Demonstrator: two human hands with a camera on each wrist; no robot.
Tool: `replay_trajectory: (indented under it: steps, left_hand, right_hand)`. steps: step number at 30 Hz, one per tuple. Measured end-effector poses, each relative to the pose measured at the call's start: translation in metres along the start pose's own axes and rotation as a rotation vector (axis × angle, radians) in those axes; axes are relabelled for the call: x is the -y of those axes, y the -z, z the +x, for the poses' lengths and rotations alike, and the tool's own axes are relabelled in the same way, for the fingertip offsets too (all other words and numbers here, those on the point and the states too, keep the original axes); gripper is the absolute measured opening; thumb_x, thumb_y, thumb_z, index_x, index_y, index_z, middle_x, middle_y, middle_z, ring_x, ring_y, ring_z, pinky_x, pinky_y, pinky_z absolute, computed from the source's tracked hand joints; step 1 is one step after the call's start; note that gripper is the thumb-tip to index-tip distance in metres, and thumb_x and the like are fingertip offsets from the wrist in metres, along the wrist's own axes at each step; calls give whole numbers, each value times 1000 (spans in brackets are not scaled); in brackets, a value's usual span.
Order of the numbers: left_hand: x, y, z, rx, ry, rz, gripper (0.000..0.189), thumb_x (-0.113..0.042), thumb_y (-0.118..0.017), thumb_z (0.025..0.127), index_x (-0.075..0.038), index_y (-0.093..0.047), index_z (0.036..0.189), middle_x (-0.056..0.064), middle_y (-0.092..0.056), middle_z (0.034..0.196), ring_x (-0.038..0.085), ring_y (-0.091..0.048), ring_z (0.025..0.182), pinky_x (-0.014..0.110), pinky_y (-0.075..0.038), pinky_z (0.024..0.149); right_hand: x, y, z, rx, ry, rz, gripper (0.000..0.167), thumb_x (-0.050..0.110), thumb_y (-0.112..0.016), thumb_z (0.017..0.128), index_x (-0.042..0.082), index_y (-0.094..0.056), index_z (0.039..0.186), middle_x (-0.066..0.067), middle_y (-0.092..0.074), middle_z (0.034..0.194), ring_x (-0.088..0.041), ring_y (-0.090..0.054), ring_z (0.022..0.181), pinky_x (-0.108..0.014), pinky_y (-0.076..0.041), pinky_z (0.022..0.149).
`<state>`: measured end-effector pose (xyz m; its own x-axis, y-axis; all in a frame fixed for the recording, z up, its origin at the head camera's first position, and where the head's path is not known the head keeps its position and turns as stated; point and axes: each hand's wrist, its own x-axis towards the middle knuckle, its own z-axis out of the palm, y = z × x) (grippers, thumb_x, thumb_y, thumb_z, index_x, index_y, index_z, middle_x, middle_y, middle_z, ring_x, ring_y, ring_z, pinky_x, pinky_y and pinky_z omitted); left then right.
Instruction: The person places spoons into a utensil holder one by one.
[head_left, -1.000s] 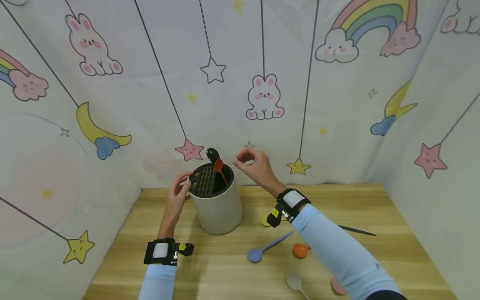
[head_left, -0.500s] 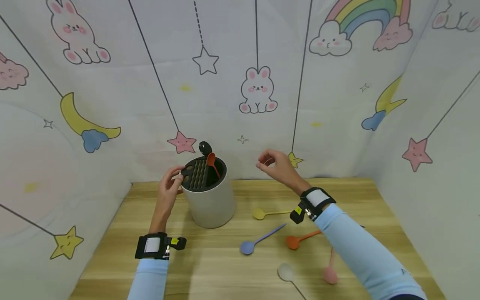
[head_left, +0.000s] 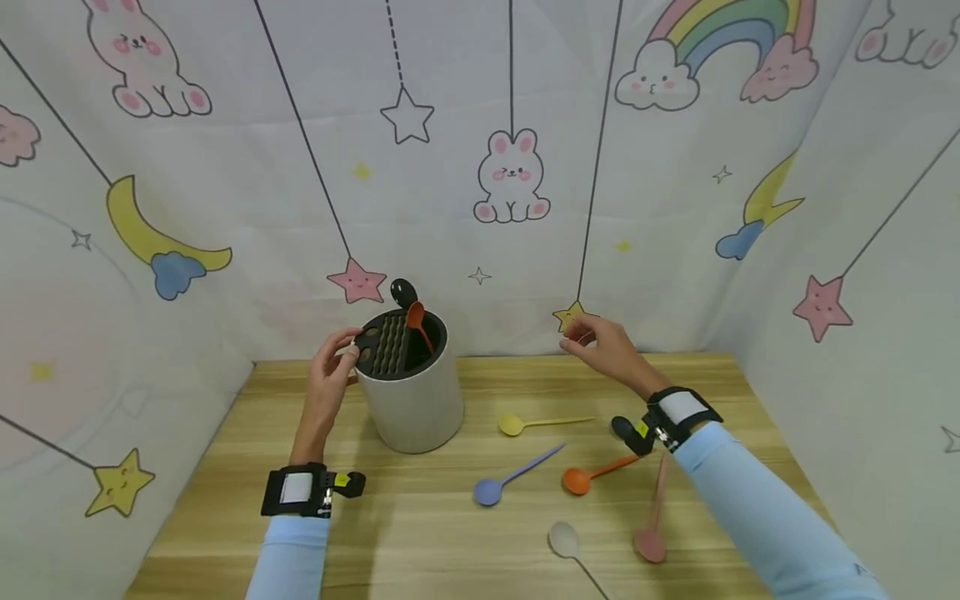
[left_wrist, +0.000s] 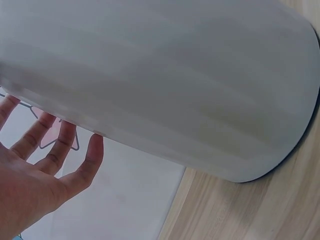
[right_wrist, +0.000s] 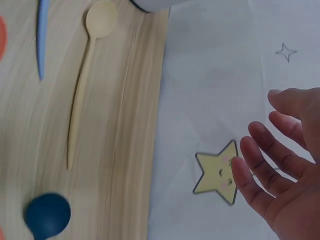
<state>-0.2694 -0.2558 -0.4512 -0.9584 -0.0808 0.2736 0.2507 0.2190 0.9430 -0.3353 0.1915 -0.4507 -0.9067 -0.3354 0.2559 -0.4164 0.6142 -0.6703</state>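
Observation:
My left hand (head_left: 327, 385) holds the left rim of a white cylindrical utensil holder (head_left: 417, 414), its thumb up by the dark slotted top (head_left: 388, 346). In the left wrist view its fingers (left_wrist: 65, 142) touch the holder's outer wall. A black spoon (head_left: 403, 292) and a small red spoon (head_left: 416, 317) stand in the holder, bowls up, their lower ends hidden inside. Over the back right of the table hangs my right hand (head_left: 609, 353), fingers loosely bent with nothing in them. Below it lies a yellow spoon (head_left: 512, 425), and a dark spoon (right_wrist: 47, 216) shows in the right wrist view.
Across the wooden table (head_left: 442, 533) lie a blue spoon (head_left: 488, 492), an orange spoon (head_left: 577, 481), a pink spoon (head_left: 650, 545) and a grey spoon (head_left: 564, 540). A patterned cloth wall (head_left: 450, 208) rises at the table's back edge and both sides.
My right hand has moved away from the holder, to the right and slightly down. More of the spoons on the table now shows. The left hand stays on the holder; the head view has shifted slightly.

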Motion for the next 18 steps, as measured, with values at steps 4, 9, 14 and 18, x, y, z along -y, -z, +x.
replay_trajectory:
  steps: [4, 9, 14, 18]
  left_hand:
    - [-1, 1, -1, 5, 9, -3, 41, -18, -49, 109, 0, -50, 146, 21, -48, 146, 10, -59, 108, 30, -55, 82]
    - [-3, 3, -4, 1, 23, 6, 41, -18, -49, 109, -1, -51, 145, 20, -49, 147, 11, -59, 110, 31, -55, 83]
    - [-4, 2, -3, 4, 15, 8, 41, -20, -50, 109, -1, -51, 145, 21, -48, 148, 12, -58, 112, 32, -55, 85]
    - [-3, 1, -1, -3, 11, 7, 41, -20, -50, 109, -1, -52, 146, 20, -48, 148, 11, -58, 111, 32, -55, 84]
  right_hand:
    - [-10, 9, -10, 44, -5, -27, 16, 16, -72, 97, 4, -68, 107, -9, -69, 99, -27, -66, 93, -45, -53, 84]
    - [-26, 17, -24, 113, 18, -78, 16, 11, -73, 94, 1, -69, 106, -7, -69, 95, -24, -66, 89, -43, -53, 80]
    - [-42, 25, -36, 158, -3, -117, 20, 11, -73, 94, 1, -68, 111, -7, -70, 97, -23, -66, 89, -43, -54, 80]
    - [-51, 32, -43, 208, -24, -111, 28, 13, -72, 95, -2, -65, 118, -15, -71, 103, -28, -68, 94, -47, -55, 81]
